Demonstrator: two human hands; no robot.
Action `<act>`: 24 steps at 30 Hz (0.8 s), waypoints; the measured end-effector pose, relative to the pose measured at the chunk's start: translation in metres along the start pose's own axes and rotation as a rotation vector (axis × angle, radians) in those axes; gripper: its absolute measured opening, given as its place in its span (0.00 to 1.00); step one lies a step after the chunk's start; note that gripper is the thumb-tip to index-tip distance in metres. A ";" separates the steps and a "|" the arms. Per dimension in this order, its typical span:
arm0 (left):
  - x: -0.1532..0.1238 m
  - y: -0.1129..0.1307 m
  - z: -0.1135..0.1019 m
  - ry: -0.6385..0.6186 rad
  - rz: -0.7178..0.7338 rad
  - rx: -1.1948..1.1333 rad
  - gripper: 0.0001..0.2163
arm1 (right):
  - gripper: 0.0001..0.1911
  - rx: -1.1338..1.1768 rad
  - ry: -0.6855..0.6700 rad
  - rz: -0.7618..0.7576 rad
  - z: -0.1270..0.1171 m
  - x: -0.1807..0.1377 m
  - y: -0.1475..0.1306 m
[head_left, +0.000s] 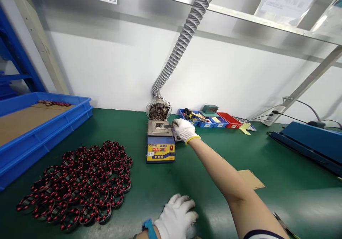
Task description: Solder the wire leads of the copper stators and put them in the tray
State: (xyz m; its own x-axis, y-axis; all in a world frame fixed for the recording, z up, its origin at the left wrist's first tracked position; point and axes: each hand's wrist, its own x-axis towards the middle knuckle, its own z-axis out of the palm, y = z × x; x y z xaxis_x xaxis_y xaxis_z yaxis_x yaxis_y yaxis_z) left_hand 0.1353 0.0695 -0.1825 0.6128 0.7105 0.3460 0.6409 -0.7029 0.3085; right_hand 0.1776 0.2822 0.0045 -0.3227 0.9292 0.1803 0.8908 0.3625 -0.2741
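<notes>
coils: red-wound stator rings piled on green mat, 9 o'clock of left hand
left hand: gloved, flat on mat, fingers spread, holding nothing
solder pot: 12 o'clock of left hand, display lit
right hand: gloved, closed on thin metal tool over pot's bath
bins: 3 o'clock of pot

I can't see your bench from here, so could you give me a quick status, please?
Right hand holds flat tool over solder pot. Left hand flat on mat, empty. Coils untouched.
</notes>
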 end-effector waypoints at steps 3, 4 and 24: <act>0.000 0.001 -0.002 -0.010 0.001 -0.002 0.22 | 0.18 -0.010 -0.033 0.023 -0.002 -0.002 -0.007; 0.000 0.001 -0.001 -0.012 -0.001 -0.003 0.22 | 0.18 -0.004 -0.037 0.032 -0.002 -0.002 -0.009; -0.001 0.014 0.000 0.081 -0.137 -0.116 0.22 | 0.16 0.261 -0.033 0.148 0.018 -0.009 -0.018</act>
State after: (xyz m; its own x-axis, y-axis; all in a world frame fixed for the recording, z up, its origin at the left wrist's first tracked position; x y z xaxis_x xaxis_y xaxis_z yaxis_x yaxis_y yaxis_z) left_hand 0.1435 0.0592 -0.1789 0.4812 0.7981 0.3627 0.6552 -0.6023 0.4560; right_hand 0.1589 0.2683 -0.0096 -0.2092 0.9737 0.0905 0.8177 0.2250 -0.5298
